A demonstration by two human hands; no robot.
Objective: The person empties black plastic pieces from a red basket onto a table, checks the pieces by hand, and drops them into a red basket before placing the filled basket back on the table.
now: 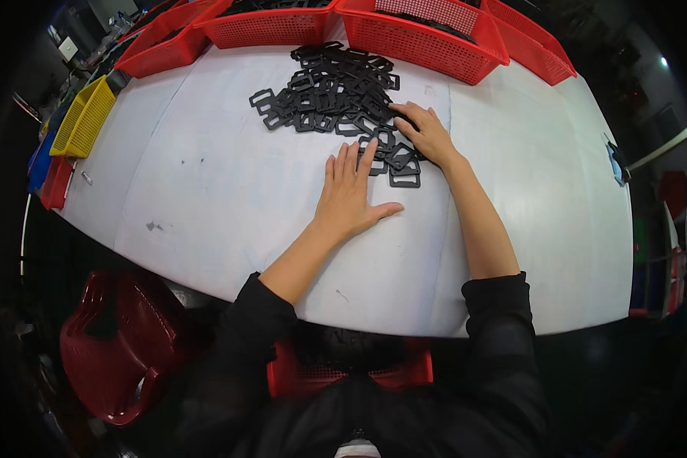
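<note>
A heap of black rectangular frame-shaped parts (320,95) lies toward the far side of the white table. Several more of these black frames (404,181) spread from the heap toward me, between my hands. My left hand (347,195) rests with spread fingers, its fingertips at the left edge of these nearer frames and its thumb out to the right. On their right side is my right hand (426,136), fingers stretched leftward to the heap's edge. Neither hand visibly grips a part. Some frames beside the right palm are partly hidden.
Red perforated baskets (427,46) line the table's far edge, some with black parts inside. A yellow basket (84,118) and a small red one (56,183) stand at the left edge. A dark red plastic chair (122,347) is at the lower left; a red basket (313,375) sits below the near edge.
</note>
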